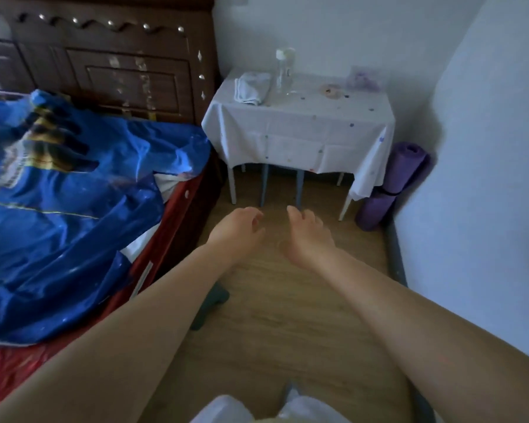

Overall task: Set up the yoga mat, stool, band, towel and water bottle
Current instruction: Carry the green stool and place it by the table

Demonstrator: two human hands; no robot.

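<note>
While both bare arms stretch forward over the pale wooden floor, the left hand and right hand hang empty, fingers loosely curled and partly spread, holding nothing. Just beyond the fingertips stand the legs of a small table draped in a white dotted cloth, with pale blue legs, apparently a stool, tucked beneath it. Off to the right of the right fingers, a rolled purple foam yoga mat, cinched by a dark strap, leans in the corner against the wall. Farther on, atop the cloth, lie a folded white towel, a clear plastic water bottle and a lilac bundle, possibly the band. The mat looks like the sensible first grab: grip it mid-roll with both hands and lift it clear of the overhanging cloth.
</note>
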